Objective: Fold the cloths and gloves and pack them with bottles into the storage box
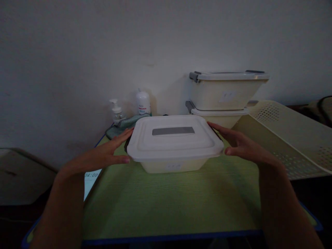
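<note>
A white lidded storage box (173, 147) sits on the green table, with a grey strip on its lid and dark latches at both ends. My left hand (111, 152) is at the box's left end, fingers stretched along the latch and thumb apart near the front corner. At the opposite end, my right hand (240, 141) lies with its fingers extended along the right latch, its thumb also apart. Both hands seem to touch the box at the fingers, without wrapping round it. Whatever the box contains is hidden by the lid.
Two similar boxes (225, 93) are stacked behind, to the right. Beside them leans a perforated cream basket (290, 128). A pump bottle (116, 112), a white bottle (143, 102) and a grey-green cloth (127, 124) are at the back left. A lit screen (90, 181) shows by my left forearm.
</note>
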`<state>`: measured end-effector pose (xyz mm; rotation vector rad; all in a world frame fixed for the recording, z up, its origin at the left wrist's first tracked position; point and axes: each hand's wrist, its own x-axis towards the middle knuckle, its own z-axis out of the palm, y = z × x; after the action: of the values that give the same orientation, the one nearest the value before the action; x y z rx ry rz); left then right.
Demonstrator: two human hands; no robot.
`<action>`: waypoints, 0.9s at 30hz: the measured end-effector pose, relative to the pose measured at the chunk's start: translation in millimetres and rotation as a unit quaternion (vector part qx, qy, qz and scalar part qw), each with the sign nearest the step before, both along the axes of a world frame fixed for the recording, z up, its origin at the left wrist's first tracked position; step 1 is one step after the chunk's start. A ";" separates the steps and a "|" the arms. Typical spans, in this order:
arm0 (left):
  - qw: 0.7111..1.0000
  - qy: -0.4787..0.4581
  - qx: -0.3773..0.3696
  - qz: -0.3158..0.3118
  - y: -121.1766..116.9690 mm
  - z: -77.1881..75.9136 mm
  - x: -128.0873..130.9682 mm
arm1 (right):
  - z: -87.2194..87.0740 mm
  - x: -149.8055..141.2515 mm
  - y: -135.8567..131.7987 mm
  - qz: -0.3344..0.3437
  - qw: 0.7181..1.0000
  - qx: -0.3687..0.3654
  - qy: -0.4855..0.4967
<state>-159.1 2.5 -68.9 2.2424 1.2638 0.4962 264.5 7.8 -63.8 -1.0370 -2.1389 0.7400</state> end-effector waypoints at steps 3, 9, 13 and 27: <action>1.000 0.000 0.007 -0.027 1.0 -1.0 3.6 | -4.9 1.4 0.7 -0.016 0.999 0.019 -0.036; 0.998 -0.037 0.011 -0.046 5.9 -4.2 3.7 | -3.8 -8.3 -5.4 -0.037 0.998 0.023 -0.035; 0.997 -0.048 0.012 -0.055 7.9 -4.2 3.0 | -1.3 -13.6 -9.2 -0.038 0.999 0.027 -0.012; 0.997 -0.078 -0.019 -0.016 -1.8 6.5 2.8 | 1.1 -26.8 -14.5 -0.011 0.989 0.007 0.148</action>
<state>-156.2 0.7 -62.4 2.1434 1.1478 0.6180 237.7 -6.7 -62.7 -0.8819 -1.8724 0.8129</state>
